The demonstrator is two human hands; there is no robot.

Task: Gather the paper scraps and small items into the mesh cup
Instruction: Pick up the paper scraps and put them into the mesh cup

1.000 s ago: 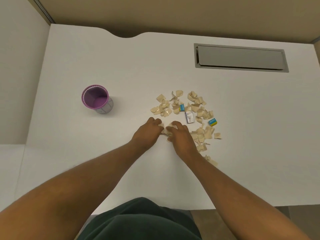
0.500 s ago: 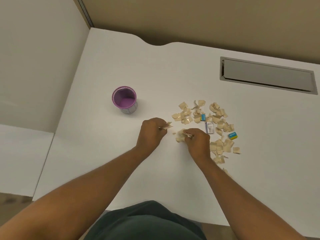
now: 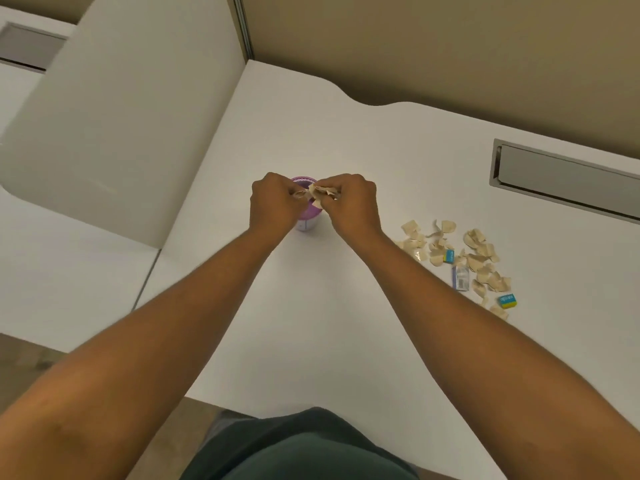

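both hands, left hand (image 3: 273, 202) and right hand (image 3: 349, 202), just swung from the pile to over the purple mesh cup (image 3: 306, 216), each grip pinching paper scraps (image 3: 320, 192), so first drop's close, rest of pile (image 3: 460, 258) sits at 3 o'clock on the counter (image 3: 346, 323).

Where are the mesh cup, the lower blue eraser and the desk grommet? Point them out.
mesh cup (image 3: 309, 216): head view, lower purple wall.
blue eraser (image 3: 508, 301): head view, top face.
grommet (image 3: 568, 179): head view, grey lid.
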